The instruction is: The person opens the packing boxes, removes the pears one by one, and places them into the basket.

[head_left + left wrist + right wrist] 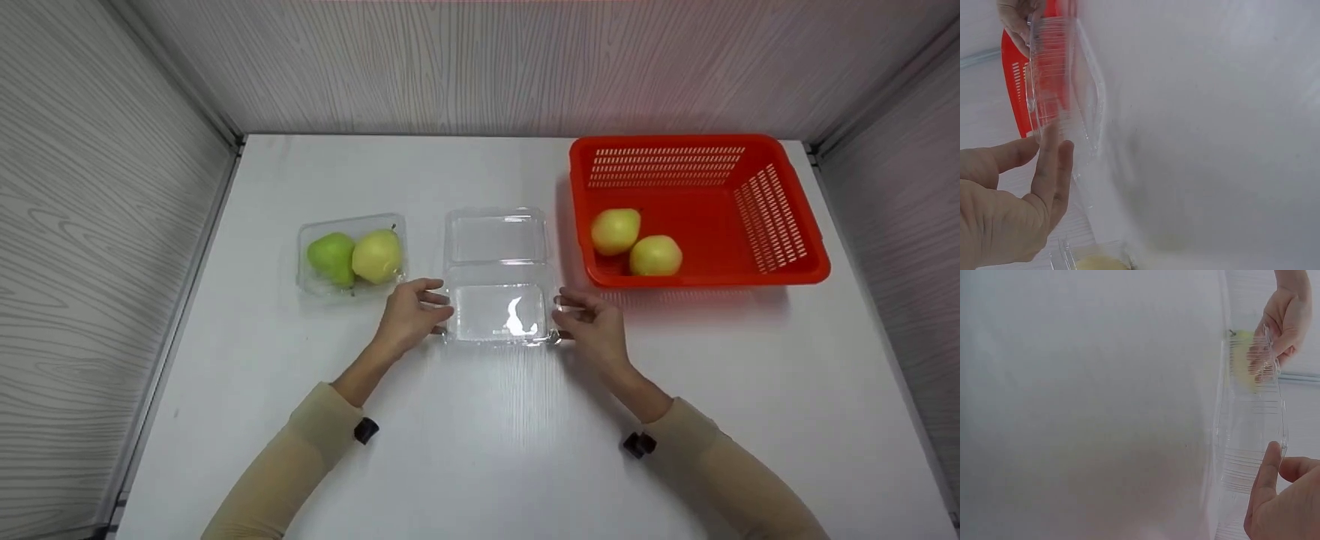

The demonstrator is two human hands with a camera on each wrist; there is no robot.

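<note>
A clear plastic clamshell box (496, 311) lies opened out on the table, its two halves one behind the other and both without fruit. On its left side my left hand (411, 315) pinches the rim of the nearer half between thumb and fingers. Opposite, the right hand (596, 328) holds that half's right edge, thumb on the near side. From the left wrist, the ribbed wall of the box (1053, 62) shows between the hands. In the right wrist view, the right hand's fingertips (1273, 453) press along the wall, with the thumb at the rim.
Left of the box, another clear container (301, 259) holds a green pear (331, 255) and a yellow pear (377, 256). At the back right stands a red basket (697, 281) with two yellowish pears (616, 231) in its left front corner. Wood-grained panels (480, 67) border the white table (480, 450).
</note>
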